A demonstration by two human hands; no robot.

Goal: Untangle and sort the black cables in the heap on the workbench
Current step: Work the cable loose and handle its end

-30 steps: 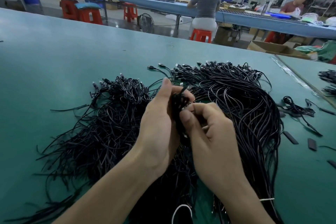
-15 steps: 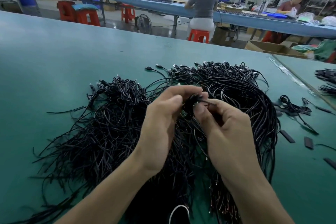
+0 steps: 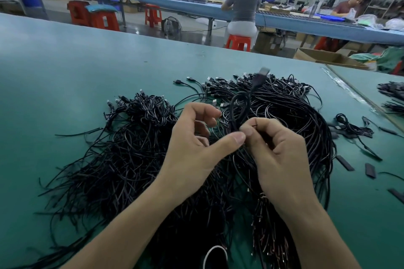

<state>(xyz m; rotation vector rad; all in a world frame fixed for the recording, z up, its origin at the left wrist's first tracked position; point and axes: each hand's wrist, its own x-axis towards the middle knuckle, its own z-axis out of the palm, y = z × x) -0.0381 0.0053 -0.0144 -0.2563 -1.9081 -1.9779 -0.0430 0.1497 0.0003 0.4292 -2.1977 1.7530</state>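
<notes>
A wide heap of black cables (image 3: 131,159) covers the green workbench (image 3: 65,72) in two masses, a tangled one at the left and a longer curved bundle (image 3: 306,129) at the right. One black cable (image 3: 237,107) rises in a loop between my hands, its USB plug (image 3: 263,72) blurred above the heap. My right hand (image 3: 277,155) pinches the loop's base between thumb and forefinger. My left hand (image 3: 196,144) is beside it, thumb tip touching the same spot, its other fingers spread and curled.
Loose cable pieces and short black sleeves (image 3: 369,170) lie at the right. More cables (image 3: 391,98) sit on the adjoining bench beyond a taped seam (image 3: 349,91). A cardboard box (image 3: 328,57) stands past the far edge. Two people work at a distant blue bench.
The small bunched coil between my fingers has opened into a tall loop with its plug swung upward. My left fingers have spread apart.
</notes>
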